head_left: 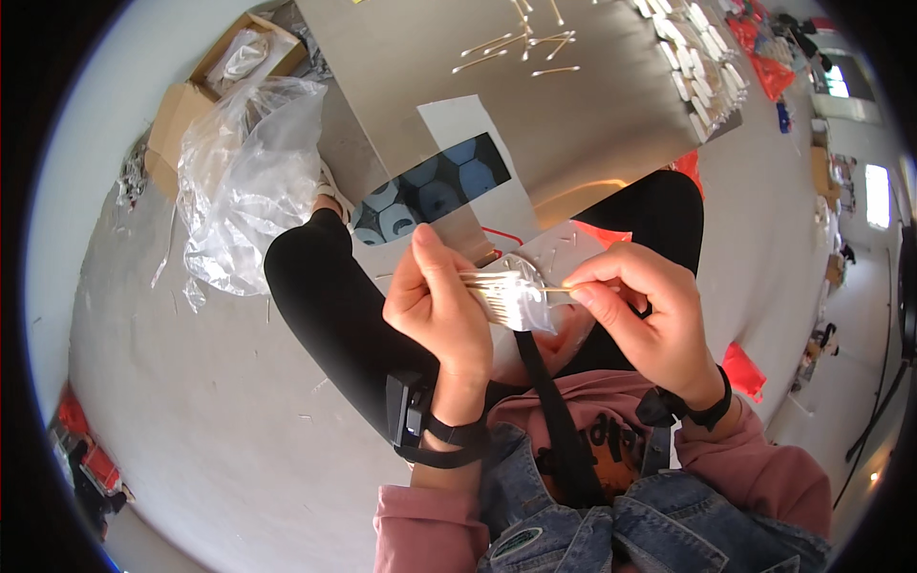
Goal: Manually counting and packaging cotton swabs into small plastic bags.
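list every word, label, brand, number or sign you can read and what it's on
Pink top: dark lettering, partly covered by a black strap; I won't copy it out.
Denim garment: oval patch with markings too small to read.
Clear packet of cotton swabs at the left hand: no legible print.
Blue-toned picture: no words I can make out.
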Demonstrator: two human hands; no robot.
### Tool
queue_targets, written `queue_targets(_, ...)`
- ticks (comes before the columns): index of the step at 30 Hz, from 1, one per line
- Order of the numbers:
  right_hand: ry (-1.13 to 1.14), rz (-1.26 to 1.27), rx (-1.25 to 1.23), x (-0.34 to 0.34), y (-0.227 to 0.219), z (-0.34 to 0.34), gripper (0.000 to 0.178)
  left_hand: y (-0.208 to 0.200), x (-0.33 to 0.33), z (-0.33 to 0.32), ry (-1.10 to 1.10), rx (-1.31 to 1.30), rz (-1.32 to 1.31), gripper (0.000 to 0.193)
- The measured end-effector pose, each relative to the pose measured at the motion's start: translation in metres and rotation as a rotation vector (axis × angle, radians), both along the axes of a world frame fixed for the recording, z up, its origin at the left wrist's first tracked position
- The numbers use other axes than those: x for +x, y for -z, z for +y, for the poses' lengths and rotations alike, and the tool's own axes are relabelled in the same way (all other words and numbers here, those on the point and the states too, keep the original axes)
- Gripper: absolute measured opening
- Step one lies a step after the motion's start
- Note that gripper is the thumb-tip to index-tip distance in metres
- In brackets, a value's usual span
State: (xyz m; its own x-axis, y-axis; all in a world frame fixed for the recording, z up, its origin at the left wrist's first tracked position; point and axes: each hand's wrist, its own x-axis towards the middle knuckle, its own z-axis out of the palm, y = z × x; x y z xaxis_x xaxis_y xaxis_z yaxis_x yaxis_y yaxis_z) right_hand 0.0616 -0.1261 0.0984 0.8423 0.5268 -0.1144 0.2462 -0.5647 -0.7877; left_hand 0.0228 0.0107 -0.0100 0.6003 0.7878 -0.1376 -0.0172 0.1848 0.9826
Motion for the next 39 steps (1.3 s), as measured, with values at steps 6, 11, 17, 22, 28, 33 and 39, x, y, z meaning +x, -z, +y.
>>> queue_targets(6, 0.013, -0.017, 0.029, -0.002, 0.009, -0.003, 0.008, -0.004, 0.0, -0.002, -0.001, 0.009, 0.008, 0.051)
queue_targets(11, -0.019, -0.064, -0.056, -0.004, 0.006, 0.01, 0.01, 0.003, -0.005, -0.002, 0.078, 0.149, 0.044, 0.042)
queue_targets(17, 0.17, 0.229, 0.265, -0.015, 0.018, 0.014, 0.015, -0.002, -0.001, -0.004, 0.031, 0.092, 0.047, 0.051)
queue_targets(22, 0.194, 0.332, 0.293, -0.012, 0.01, -0.003, 0.013, -0.003, -0.001, -0.001, 0.013, 0.063, 0.058, 0.052)
queue_targets(28, 0.148, 0.373, 0.352, -0.01, 0.015, -0.005, 0.015, -0.005, -0.001, -0.003, 0.033, 0.062, 0.05, 0.051)
queue_targets(33, 0.214, 0.315, 0.332, -0.012, 0.022, 0.005, 0.011, -0.002, -0.004, -0.005, 0.066, 0.057, 0.023, 0.05)
queue_targets(39, 0.199, 0.238, 0.256, -0.011, 0.029, 0.008, 0.011, -0.002, -0.004, -0.005, 0.097, 0.059, 0.034, 0.042)
